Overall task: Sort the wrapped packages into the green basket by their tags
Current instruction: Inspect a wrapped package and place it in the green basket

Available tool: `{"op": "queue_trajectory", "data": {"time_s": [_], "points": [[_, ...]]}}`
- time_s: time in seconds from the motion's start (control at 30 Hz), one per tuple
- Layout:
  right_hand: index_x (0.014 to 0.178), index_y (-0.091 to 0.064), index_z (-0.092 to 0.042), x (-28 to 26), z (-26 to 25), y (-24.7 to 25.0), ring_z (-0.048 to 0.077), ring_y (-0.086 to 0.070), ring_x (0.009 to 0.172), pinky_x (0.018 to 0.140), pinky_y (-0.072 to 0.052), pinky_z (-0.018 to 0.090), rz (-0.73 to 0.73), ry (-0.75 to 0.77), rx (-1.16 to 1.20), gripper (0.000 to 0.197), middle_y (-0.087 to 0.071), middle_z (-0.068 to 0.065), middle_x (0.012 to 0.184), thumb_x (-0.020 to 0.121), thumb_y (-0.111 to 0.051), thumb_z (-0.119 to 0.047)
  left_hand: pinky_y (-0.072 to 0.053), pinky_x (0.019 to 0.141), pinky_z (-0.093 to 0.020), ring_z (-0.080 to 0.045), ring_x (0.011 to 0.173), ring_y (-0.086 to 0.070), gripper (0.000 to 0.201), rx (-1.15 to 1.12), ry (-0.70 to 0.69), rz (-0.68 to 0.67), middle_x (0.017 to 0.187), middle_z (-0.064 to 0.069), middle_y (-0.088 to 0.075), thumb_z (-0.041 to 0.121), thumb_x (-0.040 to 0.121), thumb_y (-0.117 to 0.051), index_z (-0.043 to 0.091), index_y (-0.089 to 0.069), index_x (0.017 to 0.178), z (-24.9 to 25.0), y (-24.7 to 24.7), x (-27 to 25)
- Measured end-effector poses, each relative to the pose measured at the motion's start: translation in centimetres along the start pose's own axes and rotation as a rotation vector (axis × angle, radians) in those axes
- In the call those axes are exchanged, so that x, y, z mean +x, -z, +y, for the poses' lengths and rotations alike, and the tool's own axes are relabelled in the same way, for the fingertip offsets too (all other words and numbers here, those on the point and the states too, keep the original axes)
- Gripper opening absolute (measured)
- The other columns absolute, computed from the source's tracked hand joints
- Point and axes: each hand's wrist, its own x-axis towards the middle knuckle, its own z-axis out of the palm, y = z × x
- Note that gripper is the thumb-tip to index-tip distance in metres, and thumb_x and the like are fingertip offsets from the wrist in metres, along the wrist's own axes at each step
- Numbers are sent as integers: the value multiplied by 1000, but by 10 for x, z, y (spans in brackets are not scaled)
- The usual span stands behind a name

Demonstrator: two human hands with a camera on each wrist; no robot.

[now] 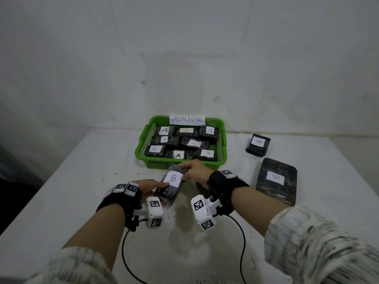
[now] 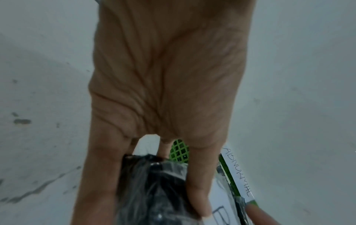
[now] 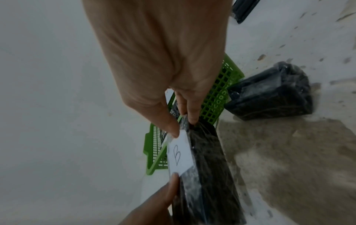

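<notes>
Both hands hold one black wrapped package with a white tag marked B (image 1: pixel 172 184) (image 2: pixel 152 191) (image 3: pixel 204 167) just in front of the green basket (image 1: pixel 223 140) (image 3: pixel 219 97). My left hand (image 1: pixel 152 187) (image 2: pixel 158 182) grips its near end, thumb on the tag. My right hand (image 1: pixel 191 171) (image 3: pixel 182 126) pinches its far end between thumb and fingers. The basket bears an ABNORMAL sign (image 1: pixel 187 119) (image 2: pixel 238 172) and holds several black packages tagged A (image 1: pixel 178 155).
Two more B-tagged packages lie right of the basket: a small one (image 1: pixel 258 144) (image 3: pixel 269 94) at the back and a large flat one (image 1: pixel 275 180) nearer. The white table (image 1: pixel 82 181) ends at a wall behind; its left edge drops into dark space.
</notes>
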Motion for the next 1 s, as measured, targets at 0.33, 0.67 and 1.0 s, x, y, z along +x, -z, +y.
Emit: {"op": "queue_trajectory", "data": {"time_s": [0.33,0.67,1.0], "points": [[121,-48,2,13,21,-29,30,-56,98,80,-46,40,-225,-159,-26,33,-55,19,115,91,-59,-2,-54,78,-55,-40,94,-63,42,-72,-38,278,110,-25,-62,25,92,-57,-9,-51,115,-21,-6,35],[146,-32,-7,9,28,-27,17,-55,103,78,-47,20,-193,-6,17,58,-44,12,143,93,-54,-1,-44,95,-38,-39,119,-47,46,460,-93,589,125,-24,-53,37,90,-57,1,-56,119,-11,-17,37],[145,-29,-29,1,62,15,44,-16,137,110,-28,51,115,-195,-784,82,-15,19,149,77,-72,-39,-39,83,-29,-31,107,-56,15,497,-333,496,108,-13,-61,25,94,-50,12,-55,97,31,-45,31]]}}
